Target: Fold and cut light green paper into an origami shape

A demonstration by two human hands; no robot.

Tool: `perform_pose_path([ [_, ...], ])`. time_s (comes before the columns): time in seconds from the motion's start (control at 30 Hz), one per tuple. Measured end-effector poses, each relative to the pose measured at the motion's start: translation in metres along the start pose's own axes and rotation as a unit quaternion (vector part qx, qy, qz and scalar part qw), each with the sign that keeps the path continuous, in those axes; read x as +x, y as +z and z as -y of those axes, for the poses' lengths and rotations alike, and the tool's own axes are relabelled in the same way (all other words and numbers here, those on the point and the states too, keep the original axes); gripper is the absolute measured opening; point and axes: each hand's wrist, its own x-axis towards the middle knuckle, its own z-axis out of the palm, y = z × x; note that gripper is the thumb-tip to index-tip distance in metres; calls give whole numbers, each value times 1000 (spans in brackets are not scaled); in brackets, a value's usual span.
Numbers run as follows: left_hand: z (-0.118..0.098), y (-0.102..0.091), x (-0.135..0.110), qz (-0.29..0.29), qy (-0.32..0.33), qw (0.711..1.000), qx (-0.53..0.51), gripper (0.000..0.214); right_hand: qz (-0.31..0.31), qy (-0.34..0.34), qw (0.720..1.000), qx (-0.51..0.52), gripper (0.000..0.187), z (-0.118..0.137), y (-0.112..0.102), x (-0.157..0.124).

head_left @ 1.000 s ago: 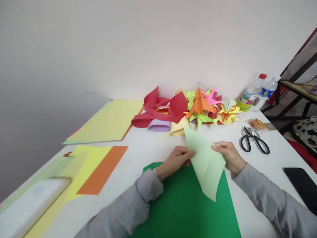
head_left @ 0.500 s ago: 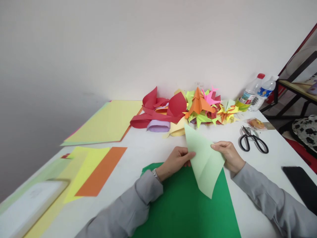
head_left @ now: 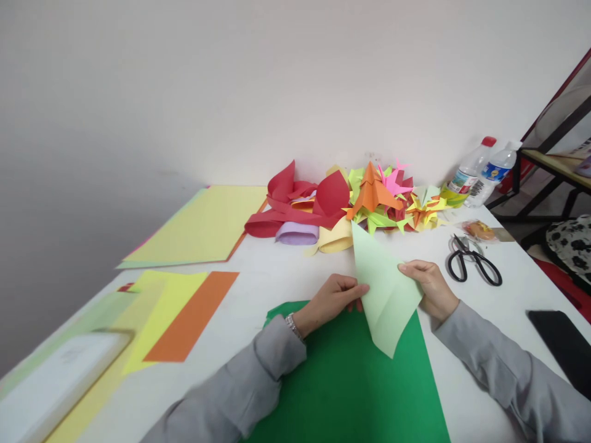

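Observation:
A pale green folded paper (head_left: 385, 289) is held up between both hands above a dark green sheet (head_left: 346, 387) on the white table. My left hand (head_left: 330, 300) pinches the paper's left edge, fingers closed on it. My right hand (head_left: 429, 288) grips the paper's right edge, also closed on it. The paper's upper corner points toward the pile of folded paper shapes (head_left: 383, 200). Its lower corner hangs over the dark green sheet.
Red and lilac curled paper scraps (head_left: 300, 212) lie behind the hands. Black scissors (head_left: 473, 261) lie at the right, two plastic bottles (head_left: 482, 169) beyond them. Yellow and orange sheets (head_left: 180, 307) and a stack of sheets (head_left: 203, 224) lie left. A black object (head_left: 561, 344) sits at the right edge.
Both hands have tilted the pale green paper and shifted it slightly right and up; its lower corner now hangs less far down over the dark green sheet.

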Motion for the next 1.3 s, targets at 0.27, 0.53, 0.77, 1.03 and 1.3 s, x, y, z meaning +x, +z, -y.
perform_pose_path([
  [0.27, -1, 0, 0, 0, 10, 1000, 11, 47, -11, -7, 1000, 7, 28, 0, -1, 1],
  [0.53, -2, 0, 0, 5, 10, 1000, 7, 47, -17, -7, 1000, 20, 29, -1, -1, 2],
  [0.77, 0, 0, 1, 28, 11, 1000, -6, 46, -14, -11, 1000, 25, 29, -1, 0, 1],
  [1.03, 4, 0, 2, 29, 0, 1000, 12, 47, -21, -14, 999, 29, 28, -1, 0, 1],
  [1.3, 4, 1, 2, 34, 9, 999, 27, 48, -18, -14, 999, 45, 28, -1, -2, 3],
])
